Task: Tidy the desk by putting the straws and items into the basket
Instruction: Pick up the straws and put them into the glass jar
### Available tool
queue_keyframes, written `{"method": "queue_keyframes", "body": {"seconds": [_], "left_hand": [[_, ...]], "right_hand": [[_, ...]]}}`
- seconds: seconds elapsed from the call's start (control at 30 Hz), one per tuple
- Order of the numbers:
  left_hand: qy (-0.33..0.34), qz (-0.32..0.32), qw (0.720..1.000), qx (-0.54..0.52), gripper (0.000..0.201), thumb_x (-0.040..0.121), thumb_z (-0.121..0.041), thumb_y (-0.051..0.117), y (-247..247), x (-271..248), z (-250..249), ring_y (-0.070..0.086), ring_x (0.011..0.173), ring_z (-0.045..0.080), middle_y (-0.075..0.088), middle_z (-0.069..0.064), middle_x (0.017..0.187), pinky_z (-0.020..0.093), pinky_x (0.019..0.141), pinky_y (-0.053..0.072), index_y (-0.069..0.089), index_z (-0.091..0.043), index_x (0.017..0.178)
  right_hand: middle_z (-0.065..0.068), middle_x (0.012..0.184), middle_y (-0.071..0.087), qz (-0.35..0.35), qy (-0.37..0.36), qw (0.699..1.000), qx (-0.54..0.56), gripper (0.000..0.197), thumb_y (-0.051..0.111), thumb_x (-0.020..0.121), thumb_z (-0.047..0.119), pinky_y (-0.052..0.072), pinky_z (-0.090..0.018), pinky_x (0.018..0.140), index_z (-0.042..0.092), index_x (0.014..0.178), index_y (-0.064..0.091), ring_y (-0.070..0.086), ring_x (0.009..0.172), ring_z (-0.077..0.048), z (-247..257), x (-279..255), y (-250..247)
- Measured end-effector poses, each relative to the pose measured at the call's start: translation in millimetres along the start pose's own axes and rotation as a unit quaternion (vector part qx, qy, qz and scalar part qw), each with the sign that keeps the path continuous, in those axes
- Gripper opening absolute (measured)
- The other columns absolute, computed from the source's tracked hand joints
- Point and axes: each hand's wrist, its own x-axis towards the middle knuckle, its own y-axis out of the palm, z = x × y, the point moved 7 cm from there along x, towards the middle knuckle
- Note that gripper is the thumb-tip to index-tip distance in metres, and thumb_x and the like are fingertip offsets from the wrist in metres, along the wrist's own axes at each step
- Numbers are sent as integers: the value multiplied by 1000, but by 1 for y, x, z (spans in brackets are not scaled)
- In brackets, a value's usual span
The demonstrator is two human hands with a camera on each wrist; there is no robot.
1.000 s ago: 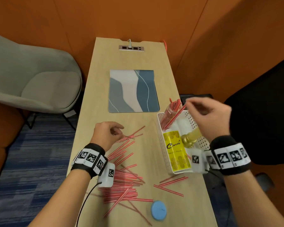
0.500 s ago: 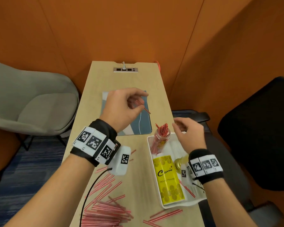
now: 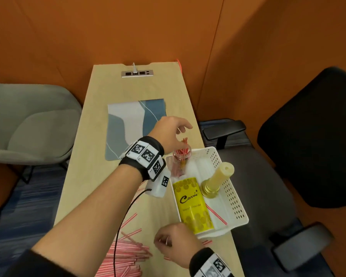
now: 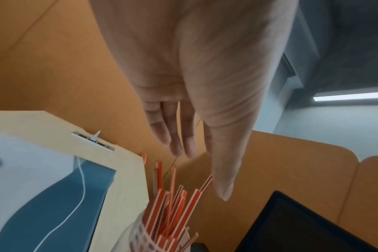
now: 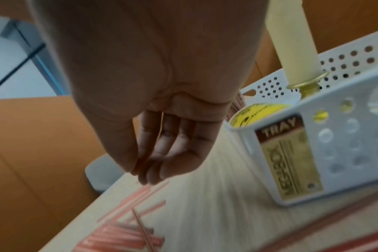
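Straws (image 3: 128, 254) judged light, thin, slippery, easily bent; best pinched mid-length, several together. Loose pile lies on counter (image 3: 92, 176) just beside right hand (image 3: 178, 239), fingers relaxed, holding nothing evident. Left hand (image 3: 171, 134), fingers released, hovers over jar (image 3: 181, 156) of straws in basket (image 3: 234, 200)

Light reads even and soft on my head view, walls bowing at the edges. Ceiling strip light (image 4: 351, 96) glares in the left wrist view. Right wrist view smears with motion blur; straws (image 5: 123, 238) unfocused.
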Motion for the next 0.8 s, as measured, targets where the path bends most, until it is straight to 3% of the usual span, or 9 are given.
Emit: {"method": "queue_keyframes", "body": {"seconds": [0.1,0.2,0.33,0.43,0.53,0.7,0.8], "left_hand": [[0,-40,999,-1,53,69,-37,86,1,-19,17,59,94,10,62,-9,100,30,85,50,65,-30,117],[-39,-82,996,-25,48,72,-34,85,-4,-55,56,58,91,10,65,-6,100,24,81,46,66,-28,115],[-174,-109,977,-48,31,76,-22,81,2,-125,138,61,80,10,66,-7,88,19,72,45,70,-27,105],[-307,-98,946,-43,21,79,-16,77,26,-189,204,63,76,10,68,-7,85,27,77,55,73,-26,97],[-403,-72,911,-54,19,79,-16,77,61,-247,248,67,77,13,70,-6,87,32,80,59,74,-24,96],[-413,-84,902,-94,29,66,-31,90,98,-287,269,64,73,13,67,-5,79,25,73,54,71,-26,87],[-401,-102,905,-99,16,70,-23,88,105,-290,275,65,71,13,69,-5,74,28,73,56,76,-22,80]], "right_hand": [[4,82,68,11,20,999,-29,18,62,85,28,50,-19,71,21,96,73,52,67,-3,-11,6,25],[4,93,64,-3,45,997,-69,22,65,82,29,53,-28,79,24,103,70,58,75,-13,-19,19,43],[-2,107,60,1,40,991,-130,28,66,84,31,51,-34,85,24,111,65,61,97,-23,-15,35,75],[-2,108,59,-20,55,987,-150,26,67,89,29,50,-32,85,21,113,65,61,97,-21,-15,42,87],[-1,106,61,-46,80,984,-154,16,65,92,28,50,-28,82,19,104,69,61,93,-19,-15,43,91],[2,100,65,-69,89,976,-186,12,61,94,25,46,-24,73,20,99,71,62,91,-16,-12,41,87],[1,94,69,-83,91,972,-201,13,56,94,24,51,-29,72,20,98,68,63,87,-18,-9,38,78]]}}
